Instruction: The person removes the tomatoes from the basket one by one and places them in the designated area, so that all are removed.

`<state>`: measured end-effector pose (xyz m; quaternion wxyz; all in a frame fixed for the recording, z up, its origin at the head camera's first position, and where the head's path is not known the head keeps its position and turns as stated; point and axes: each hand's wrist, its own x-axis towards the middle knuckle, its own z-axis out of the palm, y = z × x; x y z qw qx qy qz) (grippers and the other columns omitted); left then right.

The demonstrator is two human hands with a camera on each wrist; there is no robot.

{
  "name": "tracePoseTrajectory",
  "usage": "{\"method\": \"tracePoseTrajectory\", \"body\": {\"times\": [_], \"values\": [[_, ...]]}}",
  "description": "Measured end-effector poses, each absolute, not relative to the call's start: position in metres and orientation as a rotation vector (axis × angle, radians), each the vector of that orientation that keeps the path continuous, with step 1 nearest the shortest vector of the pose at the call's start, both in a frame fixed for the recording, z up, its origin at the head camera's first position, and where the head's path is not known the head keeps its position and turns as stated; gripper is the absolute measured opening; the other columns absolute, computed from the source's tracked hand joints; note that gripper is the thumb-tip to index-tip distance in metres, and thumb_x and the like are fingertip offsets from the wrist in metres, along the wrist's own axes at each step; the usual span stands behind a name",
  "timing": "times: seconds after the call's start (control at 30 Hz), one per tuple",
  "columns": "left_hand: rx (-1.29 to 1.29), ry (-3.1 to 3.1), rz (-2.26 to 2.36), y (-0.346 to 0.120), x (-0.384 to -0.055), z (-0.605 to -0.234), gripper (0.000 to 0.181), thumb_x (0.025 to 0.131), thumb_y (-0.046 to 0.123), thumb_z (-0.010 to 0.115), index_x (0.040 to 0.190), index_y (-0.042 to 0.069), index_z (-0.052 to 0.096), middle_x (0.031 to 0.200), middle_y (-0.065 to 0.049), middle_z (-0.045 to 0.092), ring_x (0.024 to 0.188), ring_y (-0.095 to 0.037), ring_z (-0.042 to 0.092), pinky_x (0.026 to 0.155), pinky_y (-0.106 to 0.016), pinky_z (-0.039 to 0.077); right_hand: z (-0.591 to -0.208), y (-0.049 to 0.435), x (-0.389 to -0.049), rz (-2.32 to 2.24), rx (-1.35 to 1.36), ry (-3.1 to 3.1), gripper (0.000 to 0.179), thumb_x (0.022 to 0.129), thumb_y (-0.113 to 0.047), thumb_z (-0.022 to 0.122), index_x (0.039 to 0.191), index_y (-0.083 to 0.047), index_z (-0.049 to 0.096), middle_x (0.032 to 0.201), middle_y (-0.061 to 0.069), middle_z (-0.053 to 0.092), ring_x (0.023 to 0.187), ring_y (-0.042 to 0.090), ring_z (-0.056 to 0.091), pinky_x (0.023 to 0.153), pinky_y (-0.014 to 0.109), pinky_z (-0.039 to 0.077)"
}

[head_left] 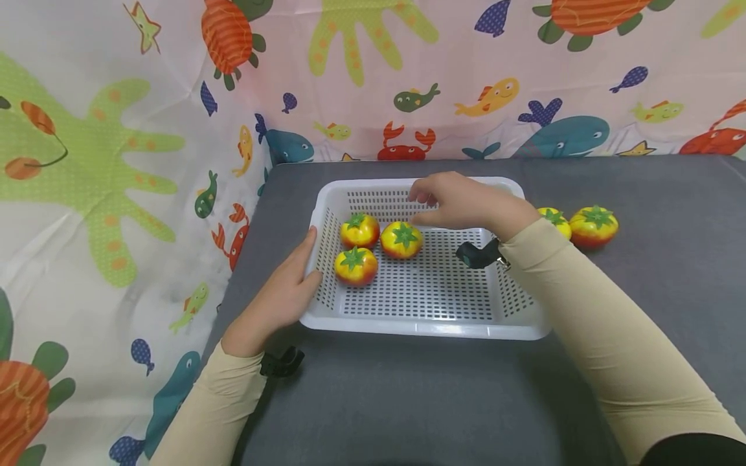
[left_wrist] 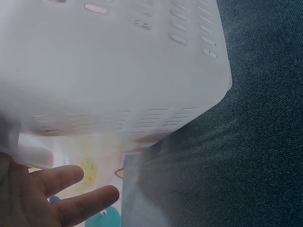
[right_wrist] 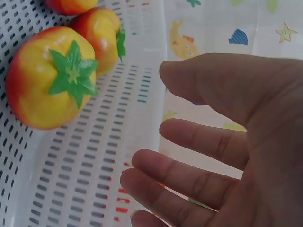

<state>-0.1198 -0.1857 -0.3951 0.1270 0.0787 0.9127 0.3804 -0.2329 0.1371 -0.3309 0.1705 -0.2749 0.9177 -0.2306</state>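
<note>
A white plastic basket with slotted walls stands on the dark table. Inside, towards its left end, sit three red-and-yellow toy tomatoes with green star-shaped tops: one at the back, one in front and one nearer the middle. My left hand holds the basket's left rim, thumb at the edge; two fingers stretch out below the rim in the left wrist view. Above the basket hovers my right hand, fingers parted and holding nothing, just right of the middle tomato.
Two more toy tomatoes lie on the table right of the basket, one partly behind my right sleeve and one in full view. A sea-animal printed cloth hangs at the back and left of the grey table.
</note>
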Motion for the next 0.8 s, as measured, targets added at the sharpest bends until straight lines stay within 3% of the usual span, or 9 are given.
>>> {"method": "tracePoseTrajectory", "body": {"times": [0.3,0.57,0.8], "values": [[0.234,2.654,1.102,-0.181,-0.121,-0.396,0.081,0.105,0.021,0.05,0.17,0.033,0.003,0.174,-0.005,0.021,0.104,-0.031,0.072,0.069,-0.038,0.065,-0.339,0.131,-0.232,-0.677,-0.738,2.589,0.06,0.093,-0.027,0.079,0.147,-0.011,0.059,0.141,0.017,0.064,0.131,0.036,0.059,0.105,0.056,0.053],[0.234,2.665,1.08,-0.185,-0.122,-0.398,0.081,0.105,0.021,0.048,0.169,0.033,0.0,0.176,-0.001,0.013,0.127,-0.033,0.06,0.092,-0.052,0.061,-0.358,0.12,-0.232,-0.654,-0.825,2.6,0.069,0.092,-0.037,0.079,0.153,-0.019,0.054,0.156,0.006,0.052,0.142,0.029,0.048,0.116,0.055,0.043],[0.227,2.659,1.11,-0.186,-0.121,-0.4,0.081,0.105,0.02,0.048,0.17,0.033,0.002,0.175,-0.005,0.017,0.115,-0.034,0.068,0.079,-0.045,0.065,-0.366,0.118,-0.231,-0.642,-0.815,2.618,0.07,0.09,-0.038,0.081,0.153,-0.023,0.055,0.159,0.004,0.049,0.146,0.029,0.043,0.118,0.057,0.04]]}}
